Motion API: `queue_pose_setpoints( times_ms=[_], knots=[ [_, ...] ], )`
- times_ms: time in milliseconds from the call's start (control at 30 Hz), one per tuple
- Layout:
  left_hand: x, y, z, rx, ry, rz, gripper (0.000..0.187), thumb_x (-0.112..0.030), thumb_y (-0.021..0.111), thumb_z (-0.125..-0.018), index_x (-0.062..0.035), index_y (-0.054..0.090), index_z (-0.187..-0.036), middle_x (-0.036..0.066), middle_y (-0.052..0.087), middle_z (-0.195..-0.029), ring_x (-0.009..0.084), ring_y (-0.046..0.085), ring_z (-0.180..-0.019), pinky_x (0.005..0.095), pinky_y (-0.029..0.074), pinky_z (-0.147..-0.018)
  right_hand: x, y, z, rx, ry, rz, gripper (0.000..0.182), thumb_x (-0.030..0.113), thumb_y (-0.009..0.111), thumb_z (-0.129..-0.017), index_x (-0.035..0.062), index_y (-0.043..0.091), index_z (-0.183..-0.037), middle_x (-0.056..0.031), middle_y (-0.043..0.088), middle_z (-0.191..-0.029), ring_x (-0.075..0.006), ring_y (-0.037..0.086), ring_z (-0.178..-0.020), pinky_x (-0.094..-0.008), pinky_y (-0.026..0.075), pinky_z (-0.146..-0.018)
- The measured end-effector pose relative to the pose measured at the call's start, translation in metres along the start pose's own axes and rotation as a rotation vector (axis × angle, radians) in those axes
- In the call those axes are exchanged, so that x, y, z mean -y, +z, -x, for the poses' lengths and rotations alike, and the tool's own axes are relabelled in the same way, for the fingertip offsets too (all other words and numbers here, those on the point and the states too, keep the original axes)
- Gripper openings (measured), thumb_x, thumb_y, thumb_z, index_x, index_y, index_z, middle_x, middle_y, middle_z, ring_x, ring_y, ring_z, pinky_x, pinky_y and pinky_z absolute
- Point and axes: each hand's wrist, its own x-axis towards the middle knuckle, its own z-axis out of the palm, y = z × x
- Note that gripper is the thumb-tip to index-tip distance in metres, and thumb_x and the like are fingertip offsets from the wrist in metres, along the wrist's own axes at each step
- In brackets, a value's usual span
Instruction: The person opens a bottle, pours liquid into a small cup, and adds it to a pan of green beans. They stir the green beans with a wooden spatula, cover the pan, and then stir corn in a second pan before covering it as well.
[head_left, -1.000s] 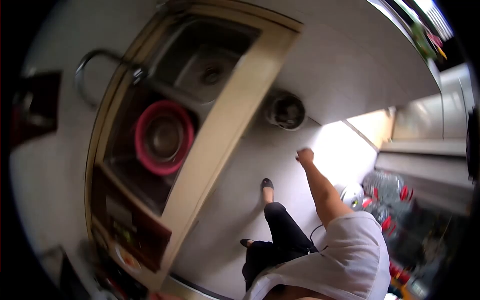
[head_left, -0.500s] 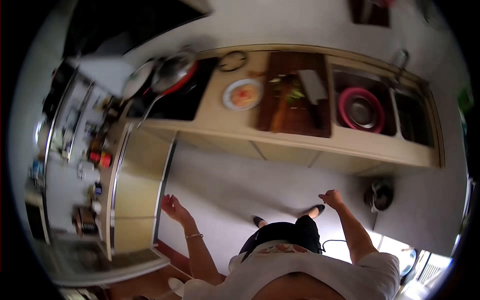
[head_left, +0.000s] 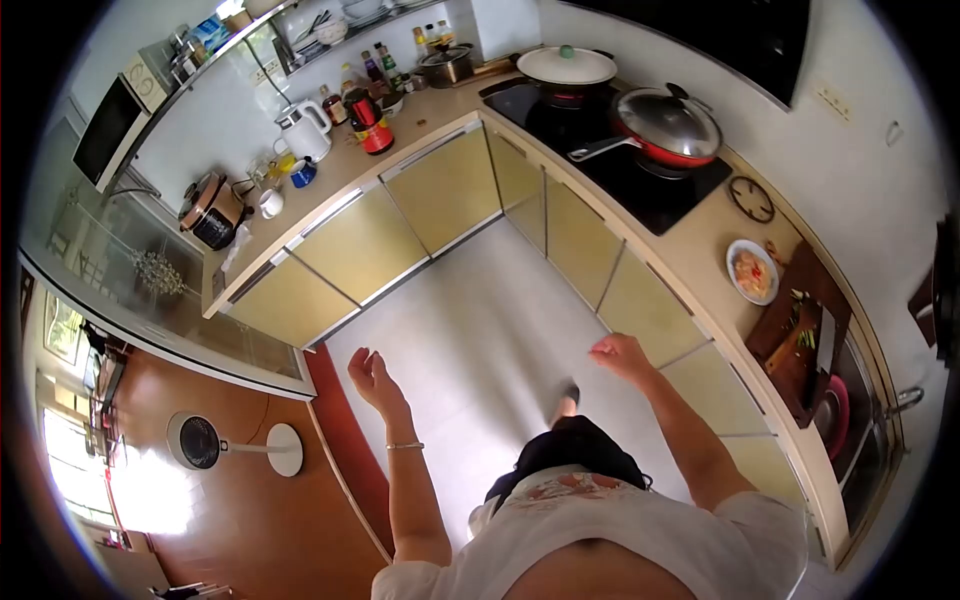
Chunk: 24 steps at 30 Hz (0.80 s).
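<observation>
My left hand [head_left: 373, 381] hangs in the air over the floor, fingers loosely bent and apart, holding nothing; a bracelet [head_left: 405, 445] circles its wrist. On the other side, my right hand [head_left: 621, 356] is raised near the yellow cabinet doors [head_left: 650, 312], its fingers curled in with nothing seen in them. Neither hand touches the counter. Beyond the right hand, a red pan [head_left: 680, 157] with a lid [head_left: 667, 122] sits on the black cooktop [head_left: 650, 205]. A white plate of food [head_left: 752, 272] stands to the right, beside a cutting board [head_left: 785, 350] with chopped greens and a cleaver [head_left: 825, 340].
A white-lidded pan [head_left: 567, 66] is at the cooktop's back. The left counter bears a kettle [head_left: 304, 130], a red-and-black appliance [head_left: 369, 122] and a rice cooker [head_left: 214, 210]. A fan [head_left: 285, 450] stands on the wood floor past the red threshold [head_left: 345, 430]. A pink basin [head_left: 838, 415] is in the sink.
The view has swung left, so the cooktop, board and sink now appear farther right and the fan has come into view. Both hands stay raised with nothing seen in them.
</observation>
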Motion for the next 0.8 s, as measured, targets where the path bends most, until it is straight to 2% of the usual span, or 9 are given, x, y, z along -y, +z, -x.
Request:
queue_pose_setpoints(
  times_ms=[100, 233, 300, 400, 433, 500, 533, 633, 800],
  knots=[
    [0.004, 0.013, -0.043, 0.006, 0.025, 0.007, 0.021, -0.007, 0.049, -0.078, -0.0015, 0.046, -0.098, 0.004, 0.048, -0.093, 0.0110, 0.045, -0.083, 0.0241, 0.038, -0.072, 0.024, 0.013, -0.078, 0.045, -0.082, 0.050, 0.027, 0.027, 0.063, -0.069, 0.0025, 0.059, -0.080, -0.0091, 0.060, -0.075, -0.0173, 0.058, -0.063, -0.0285, 0.046, -0.058],
    [0.010, 0.049, -0.115, 0.027, 0.120, 0.001, 0.021, -0.008, 0.050, -0.078, -0.0028, 0.046, -0.098, 0.003, 0.048, -0.090, 0.0098, 0.045, -0.081, 0.0230, 0.038, -0.070, 0.061, 0.032, -0.185, 0.065, -0.062, -0.196, 0.030, 0.027, 0.064, -0.069, 0.0014, 0.058, -0.083, -0.0092, 0.059, -0.072, -0.0150, 0.058, -0.060, -0.0273, 0.045, -0.055],
    [0.010, 0.066, -0.152, 0.001, 0.098, 0.014, 0.020, -0.002, 0.048, -0.077, -0.0001, 0.046, -0.097, 0.006, 0.047, -0.092, 0.0122, 0.046, -0.084, 0.0232, 0.038, -0.075, 0.082, 0.037, -0.245, 0.073, -0.075, -0.296, 0.030, 0.027, 0.064, -0.069, 0.0009, 0.058, -0.084, -0.0091, 0.059, -0.071, -0.0142, 0.057, -0.059, -0.0268, 0.045, -0.054],
    [0.017, 0.081, -0.207, 0.022, 0.086, 0.141, 0.021, -0.002, 0.049, -0.077, -0.0005, 0.047, -0.097, 0.004, 0.047, -0.092, 0.0114, 0.045, -0.085, 0.0227, 0.037, -0.076, 0.102, 0.053, -0.323, 0.068, -0.157, -0.288, 0.025, 0.017, 0.064, -0.069, -0.0013, 0.057, -0.084, -0.0065, 0.058, -0.067, -0.0113, 0.057, -0.058, -0.0215, 0.046, -0.051],
    [0.005, 0.088, -0.218, 0.006, 0.105, 0.029, 0.021, -0.002, 0.049, -0.076, -0.0016, 0.047, -0.097, 0.004, 0.047, -0.091, 0.0112, 0.044, -0.085, 0.0225, 0.037, -0.076, 0.103, 0.063, -0.353, 0.046, -0.193, -0.279, 0.024, 0.016, 0.064, -0.068, -0.0010, 0.057, -0.083, -0.0062, 0.058, -0.066, -0.0111, 0.056, -0.058, -0.0213, 0.046, -0.051],
    [0.001, 0.102, -0.240, 0.018, 0.104, 0.187, 0.023, -0.002, 0.047, -0.076, -0.0023, 0.046, -0.099, 0.006, 0.048, -0.092, 0.0145, 0.045, -0.086, 0.0259, 0.039, -0.077, 0.100, 0.086, -0.408, -0.004, -0.243, -0.266, 0.024, 0.026, 0.063, -0.061, 0.0059, 0.059, -0.075, -0.0081, 0.058, -0.065, -0.0169, 0.056, -0.059, -0.0291, 0.044, -0.055],
    [-0.006, 0.110, -0.244, -0.032, 0.064, 0.157, 0.024, -0.002, 0.046, -0.076, -0.0019, 0.045, -0.100, 0.008, 0.048, -0.094, 0.0164, 0.046, -0.086, 0.0276, 0.040, -0.077, 0.124, 0.075, -0.415, -0.021, -0.253, -0.124, 0.025, 0.028, 0.062, -0.060, 0.0082, 0.060, -0.075, -0.0082, 0.059, -0.065, -0.0196, 0.056, -0.061, -0.0312, 0.044, -0.058],
    [0.004, 0.120, -0.270, -0.076, 0.087, -0.072, 0.026, -0.006, 0.047, -0.077, 0.0007, 0.044, -0.102, 0.009, 0.050, -0.097, 0.0162, 0.048, -0.086, 0.0244, 0.040, -0.071, 0.141, 0.079, -0.464, 0.040, -0.162, -0.095, 0.028, 0.028, 0.062, -0.059, 0.0081, 0.060, -0.078, -0.0083, 0.059, -0.068, -0.0212, 0.056, -0.064, -0.0317, 0.045, -0.059],
    [0.034, 0.146, -0.328, 0.021, 0.016, 0.058, 0.026, -0.005, 0.047, -0.078, 0.0022, 0.042, -0.102, 0.010, 0.048, -0.097, 0.0168, 0.046, -0.087, 0.0265, 0.039, -0.076, 0.151, 0.096, -0.531, -0.006, -0.250, -0.131, 0.033, 0.027, 0.062, -0.058, 0.0060, 0.058, -0.083, -0.0093, 0.059, -0.073, -0.0214, 0.057, -0.068, -0.0315, 0.045, -0.061]
  ],
)
